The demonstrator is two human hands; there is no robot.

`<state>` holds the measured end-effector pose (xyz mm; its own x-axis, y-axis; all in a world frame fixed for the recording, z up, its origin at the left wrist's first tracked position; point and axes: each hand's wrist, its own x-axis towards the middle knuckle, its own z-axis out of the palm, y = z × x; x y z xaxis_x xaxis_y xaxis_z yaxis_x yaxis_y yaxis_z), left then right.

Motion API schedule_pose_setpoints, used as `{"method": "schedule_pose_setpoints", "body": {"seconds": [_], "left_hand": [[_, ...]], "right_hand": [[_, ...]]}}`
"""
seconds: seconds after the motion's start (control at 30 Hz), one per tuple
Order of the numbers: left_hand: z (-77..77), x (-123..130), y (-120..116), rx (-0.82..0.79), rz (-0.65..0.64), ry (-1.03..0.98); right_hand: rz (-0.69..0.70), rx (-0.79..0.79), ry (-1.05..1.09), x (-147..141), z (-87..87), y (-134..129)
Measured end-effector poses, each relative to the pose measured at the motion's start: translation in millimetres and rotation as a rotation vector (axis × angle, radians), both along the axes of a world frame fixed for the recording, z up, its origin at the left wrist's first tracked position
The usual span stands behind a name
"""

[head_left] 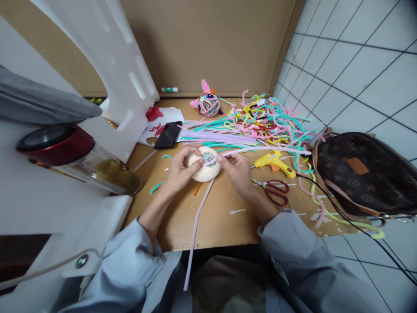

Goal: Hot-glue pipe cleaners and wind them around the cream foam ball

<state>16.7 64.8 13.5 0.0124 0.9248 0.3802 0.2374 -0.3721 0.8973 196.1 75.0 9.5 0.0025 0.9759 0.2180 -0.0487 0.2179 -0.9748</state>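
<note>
A roll of cream tape (205, 173) is gripped by my left hand (184, 167), thumb on its face and fingers around the left rim. At the roll's right side my right hand (236, 169) pinches a lilac pipe cleaner (199, 213), which crosses the roll's face. One end of that strip hangs below the table's front edge; a lilac length also runs right from my right fingers. Behind the roll, more lilac and teal pipe cleaners (221, 137) lie in a bundle beside a tangled multicoloured heap (270, 121).
A yellow glue gun (275, 163) and red-handled scissors (276, 191) lie right of my hands. A brown handbag (365, 174) stands at the right. Behind are a black phone (168, 134) and a pink round figure (208, 104). A glass bottle (107, 167) stands left.
</note>
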Motion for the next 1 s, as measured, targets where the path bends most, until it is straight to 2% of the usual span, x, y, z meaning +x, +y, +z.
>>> {"method": "schedule_pose_setpoints", "body": {"seconds": [0.23, 0.47, 0.73, 1.0], "left_hand": [[3.6, 0.9, -3.0, 0.014, -0.003, 0.012], [3.4, 0.7, -2.8, -0.003, 0.0, 0.009], [4.5, 1.4, -3.3, -0.013, 0.013, -0.007], [5.7, 1.3, -4.0, -0.011, 0.018, 0.002]], "right_hand": [[-0.042, -0.028, -0.038, -2.6, 4.2, 2.5], [-0.081, -0.042, -0.079, -2.4, 0.7, 0.7], [-0.051, -0.032, -0.157, 0.4, 2.8, -3.6], [-0.012, -0.005, -0.327, 5.0, 1.0, -3.6]]}}
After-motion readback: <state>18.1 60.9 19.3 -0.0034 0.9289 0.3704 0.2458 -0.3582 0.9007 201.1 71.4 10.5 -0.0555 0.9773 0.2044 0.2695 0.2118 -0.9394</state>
